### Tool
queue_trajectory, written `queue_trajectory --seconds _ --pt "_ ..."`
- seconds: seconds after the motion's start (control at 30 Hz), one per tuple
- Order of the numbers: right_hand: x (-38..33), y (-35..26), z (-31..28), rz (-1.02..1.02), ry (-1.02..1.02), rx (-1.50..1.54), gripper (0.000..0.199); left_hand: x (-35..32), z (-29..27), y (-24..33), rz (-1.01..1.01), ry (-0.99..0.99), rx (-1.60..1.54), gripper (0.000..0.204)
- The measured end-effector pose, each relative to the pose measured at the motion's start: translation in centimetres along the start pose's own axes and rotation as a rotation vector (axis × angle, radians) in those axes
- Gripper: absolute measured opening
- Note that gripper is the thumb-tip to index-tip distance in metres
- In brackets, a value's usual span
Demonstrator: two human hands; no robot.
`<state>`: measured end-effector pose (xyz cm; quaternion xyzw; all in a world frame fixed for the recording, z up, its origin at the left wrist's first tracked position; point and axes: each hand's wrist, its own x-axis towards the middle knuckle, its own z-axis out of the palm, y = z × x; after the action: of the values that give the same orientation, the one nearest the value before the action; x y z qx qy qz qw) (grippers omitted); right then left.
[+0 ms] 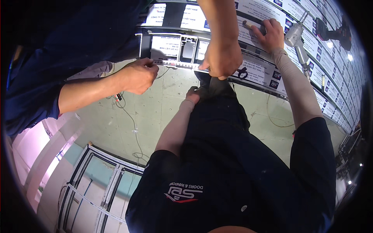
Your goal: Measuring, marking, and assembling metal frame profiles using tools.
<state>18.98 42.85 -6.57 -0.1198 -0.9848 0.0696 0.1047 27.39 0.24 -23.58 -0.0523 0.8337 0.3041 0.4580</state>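
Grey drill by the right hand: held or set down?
Set down. The grey drill lies on the wrapped profiles with no hand on it; the right hand rests beside it.

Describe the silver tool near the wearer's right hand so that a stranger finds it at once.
Long profiles wrapped in white printed film cross the top of the picture. The person's right hand, in a beige sleeve, rests on them. Just right of it lies the silver tool, its thin shaft pointing down; unlike the black drill farther right, it is pale metal.
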Motion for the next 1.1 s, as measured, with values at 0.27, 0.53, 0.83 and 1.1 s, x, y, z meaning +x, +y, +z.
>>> queue_trajectory --seconds 0.27,0.53,0.83,1.1 --pt "-1.5 1.7 -1.1 0.057 0.046 -0.02 0.054 5.4 -1.2 -2.2 -0.015 0.079 0.023 0.056" --pt "-2.2 2.4 -1.1 0.092 0.025 -0.051 0.056 8.1 -1.9 -2.0 0.068 0.135 -0.058 0.058" --pt "-2.4 2.5 -1.1 0.104 0.008 -0.051 0.056 6.8 -0.2 -1.2 0.061 0.105 -0.044 0.058" --pt "-2.2 2.3 -1.3 0.129 -0.036 -0.026 0.055 6.3 -0.4 -2.9 -0.001 0.082 0.028 0.052"
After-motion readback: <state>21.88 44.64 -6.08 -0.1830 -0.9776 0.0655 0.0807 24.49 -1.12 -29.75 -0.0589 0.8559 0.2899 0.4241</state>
